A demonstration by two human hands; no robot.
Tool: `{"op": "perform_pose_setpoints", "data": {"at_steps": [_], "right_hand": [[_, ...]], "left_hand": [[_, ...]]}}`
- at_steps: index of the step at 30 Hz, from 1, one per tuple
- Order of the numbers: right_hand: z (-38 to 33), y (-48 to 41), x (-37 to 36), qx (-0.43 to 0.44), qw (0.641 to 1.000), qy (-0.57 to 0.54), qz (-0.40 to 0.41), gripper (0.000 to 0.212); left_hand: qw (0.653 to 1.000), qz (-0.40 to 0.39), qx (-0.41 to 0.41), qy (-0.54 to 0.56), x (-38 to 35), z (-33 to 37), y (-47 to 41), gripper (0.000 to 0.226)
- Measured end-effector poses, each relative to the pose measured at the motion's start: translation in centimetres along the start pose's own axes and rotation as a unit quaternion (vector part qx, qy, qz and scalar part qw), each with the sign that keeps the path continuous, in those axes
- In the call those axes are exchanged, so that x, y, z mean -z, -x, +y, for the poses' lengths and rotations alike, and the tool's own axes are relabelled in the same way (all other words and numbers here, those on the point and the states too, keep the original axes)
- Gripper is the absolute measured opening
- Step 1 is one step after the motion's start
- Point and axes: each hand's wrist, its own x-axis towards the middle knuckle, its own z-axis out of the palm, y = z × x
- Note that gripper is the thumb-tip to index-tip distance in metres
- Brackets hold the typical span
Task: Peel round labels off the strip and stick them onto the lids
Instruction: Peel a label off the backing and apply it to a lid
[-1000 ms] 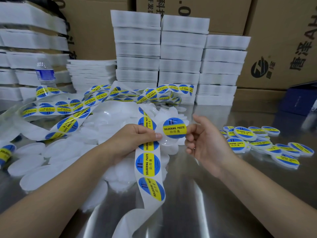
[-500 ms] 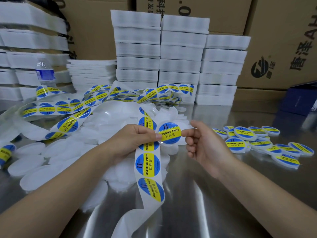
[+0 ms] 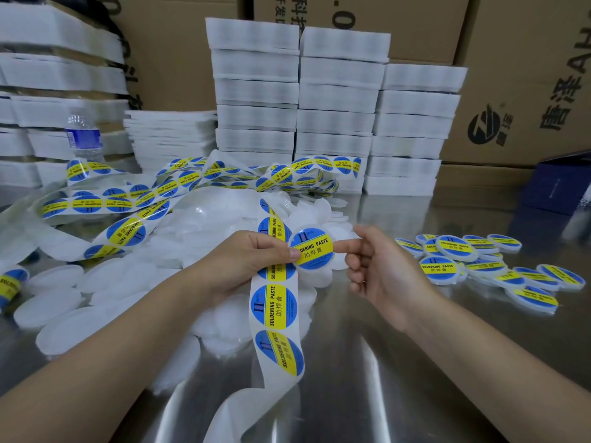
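Seeing the label (image 3: 315, 252) down on a lid (image 3: 312, 228) now, clear rim showing round it; a second ago was slightly further right, at right fingertips. Reads as placement done, press-down in progress. Gripping the strip (image 3: 275, 310) in left hand (image 3: 252, 254), thumb pinching lid's left edge too. Touching label's right edge with right hand (image 3: 380, 270): index out straight, other fingers loosely curled, holding nothing. Held above the counter (image 3: 383, 362), just over the pile of bare lids (image 3: 64, 302). Probably next: rub flat, drop with finished lids (image 3: 454, 251) on the right. Plenty of labels left on strip, looping back over the pile. Behind: stacked white trays (image 3: 335, 100), water bottle (image 3: 83, 135), cardboard boxes (image 3: 527, 75), blue box (image 3: 563, 183). Nothing blocking path to finished lids; watch loose strip tail hanging between forearms.
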Motion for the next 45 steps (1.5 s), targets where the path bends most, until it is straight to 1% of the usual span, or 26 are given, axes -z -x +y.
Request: {"op": "perform_pose_setpoints", "data": {"at_steps": [5,8,11,13,14,16,17,19,22,24,25,27,28,30,33,34,35,37,39,40,42,45], "right_hand": [[0.0,0.0,0.1,0.01,1.0,0.011,0.013,0.053],[0.1,0.0,0.2,0.028,0.998,0.013,0.054,0.052],[-0.1,-0.1,0.5,0.047,0.995,0.011,0.086,0.043],[-0.2,-0.1,0.4,0.08,0.992,0.056,0.083,0.037],[-0.1,0.0,0.3,0.108,0.986,0.102,0.076,0.032],[0.6,0.3,-0.4,0.171,0.961,0.212,0.05,0.023],[1.1,0.5,-0.7,0.193,0.949,0.246,0.034,0.02],[2.0,0.6,-1.1,0.209,0.94,0.27,0.005,0.022],[2.2,0.5,-0.8,0.238,0.922,0.305,0.005,0.031],[1.9,0.7,-0.8,0.26,0.915,0.307,0.003,0.043],[1.8,0.8,-0.8,0.268,0.914,0.303,-0.003,0.049],[1.8,0.9,-1.0,0.279,0.915,0.291,-0.018,0.052],[1.8,1.0,-1.1,0.28,0.917,0.282,-0.023,0.052],[1.9,0.9,-1.1,0.275,0.923,0.268,-0.024,0.053],[1.9,0.8,-0.9,0.258,0.928,0.268,-0.014,0.063],[1.8,0.8,-0.8,0.254,0.929,0.27,-0.007,0.064],[1.7,0.7,-0.7,0.253,0.927,0.277,0.001,0.063],[1.5,0.6,-0.6,0.258,0.916,0.306,0.016,0.053],[1.4,0.4,-0.4,0.259,0.908,0.329,0.02,0.041],[1.4,0.4,-0.3,0.258,0.905,0.337,0.019,0.039],[1.3,0.2,-0.1,0.264,0.897,0.355,0.019,0.042],[1.1,0.0,0.2,0.284,0.875,0.392,0.03,0.046]], "left_hand": [[1.0,0.004,-0.003,-0.008,0.0,0.0,0.0,0.021],[1.0,-0.003,-0.004,-0.012,0.0,0.0,0.1,0.02],[1.0,-0.008,-0.007,-0.022,0.0,0.0,0.1,0.02],[0.999,-0.011,-0.011,-0.028,-0.1,0.0,0.1,0.02],[0.999,-0.012,-0.013,-0.03,-0.2,0.0,0.2,0.022],[0.999,-0.012,-0.016,-0.038,-0.2,0.0,0.2,0.03],[0.999,-0.014,-0.018,-0.042,-0.2,0.0,0.2,0.033],[0.999,-0.016,-0.019,-0.046,-0.3,0.0,0.3,0.034],[0.998,-0.017,-0.034,-0.05,-0.7,0.3,0.6,0.03],[0.996,-0.024,-0.063,-0.057,-1.0,0.7,0.8,0.032],[0.995,-0.028,-0.082,-0.055,-1.1,1.0,1.0,0.035],[0.992,-0.036,-0.111,-0.058,-1.4,1.3,1.3,0.038],[0.99,-0.041,-0.117,-0.063,-1.6,1.5,1.5,0.034],[0.989,-0.055,-0.12,-0.072,-2.0,1.6,1.7,0.016],[0.988,-0.063,-0.119,-0.077,-2.4,1.4,1.9,0.018],[0.988,-0.059,-0.116,-0.08,-2.5,1.4,1.9,0.023],[0.988,-0.055,-0.113,-0.087,-2.5,1.2,1.8,0.029],[0.988,-0.05,-0.101,-0.104,-2.6,1.1,1.7,0.039],[0.988,-0.055,-0.088,-0.111,-2.6,1.0,1.6,0.037],[0.989,-0.057,-0.084,-0.111,-2.6,0.9,1.6,0.035],[0.988,-0.064,-0.08,-0.116,-2.4,0.9,1.6,0.033],[0.988,-0.077,-0.076,-0.112,-2.3,0.8,1.5,0.025]]}}
